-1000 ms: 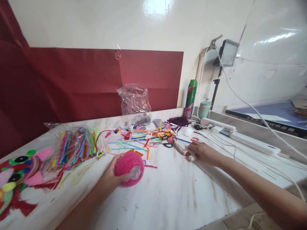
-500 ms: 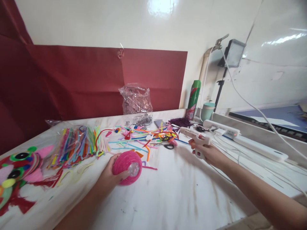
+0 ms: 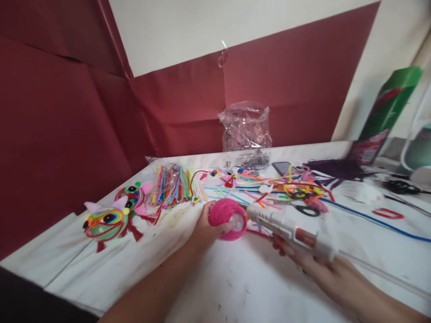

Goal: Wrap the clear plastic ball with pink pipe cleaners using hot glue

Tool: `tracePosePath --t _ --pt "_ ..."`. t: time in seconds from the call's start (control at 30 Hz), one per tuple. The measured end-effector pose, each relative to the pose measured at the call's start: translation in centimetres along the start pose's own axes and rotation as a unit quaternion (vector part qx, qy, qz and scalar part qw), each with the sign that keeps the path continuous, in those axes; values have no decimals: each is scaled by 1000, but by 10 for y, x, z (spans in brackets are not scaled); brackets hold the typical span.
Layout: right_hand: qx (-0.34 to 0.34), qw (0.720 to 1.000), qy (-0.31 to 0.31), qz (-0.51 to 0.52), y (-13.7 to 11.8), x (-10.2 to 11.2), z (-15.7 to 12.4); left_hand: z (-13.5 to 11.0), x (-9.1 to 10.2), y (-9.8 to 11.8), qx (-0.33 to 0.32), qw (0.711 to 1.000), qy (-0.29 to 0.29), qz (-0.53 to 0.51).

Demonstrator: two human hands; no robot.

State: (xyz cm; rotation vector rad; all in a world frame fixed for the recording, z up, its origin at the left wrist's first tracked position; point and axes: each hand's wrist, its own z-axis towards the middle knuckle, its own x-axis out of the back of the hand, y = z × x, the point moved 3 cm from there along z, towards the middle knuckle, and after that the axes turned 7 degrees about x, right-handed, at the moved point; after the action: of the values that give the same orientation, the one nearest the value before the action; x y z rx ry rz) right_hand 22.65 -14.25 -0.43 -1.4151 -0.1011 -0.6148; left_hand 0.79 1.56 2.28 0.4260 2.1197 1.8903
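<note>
My left hand [image 3: 202,229] grips a pink ball wrapped in fuzzy wire [image 3: 225,218], its clear end facing right, just above the white table [image 3: 242,287]. My right hand [image 3: 316,269] is closed around a white glue gun [image 3: 286,228]. The gun's nozzle points left and sits right beside the ball's clear end. A glue stick trails from the back of the gun toward the right.
Loose coloured pipe cleaners [image 3: 269,186], a bagged bundle of them [image 3: 170,184] and scissors [image 3: 305,207] lie behind the ball. Two colourful fish-like figures [image 3: 112,217] sit at the left. A clear plastic bag [image 3: 245,132], a phone [image 3: 283,168] and a green can [image 3: 387,112] stand farther back.
My right hand has picked the glue gun up from the table and brought it left to the ball. The camera has swung left and closer.
</note>
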Motion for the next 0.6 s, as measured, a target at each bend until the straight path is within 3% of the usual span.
tracePosePath --t 0.17,0.4,0.6 --pt "-3 999 19 -32 16 -3 -8 -4 -4 1 15 1000 23 -3" --pt "44 999 3 -6 -17 -14 2 3 -2 -7 12 1000 16 5" --pt "38 999 29 -7 -19 -18 5 4 -3 -7 17 1000 15 3"
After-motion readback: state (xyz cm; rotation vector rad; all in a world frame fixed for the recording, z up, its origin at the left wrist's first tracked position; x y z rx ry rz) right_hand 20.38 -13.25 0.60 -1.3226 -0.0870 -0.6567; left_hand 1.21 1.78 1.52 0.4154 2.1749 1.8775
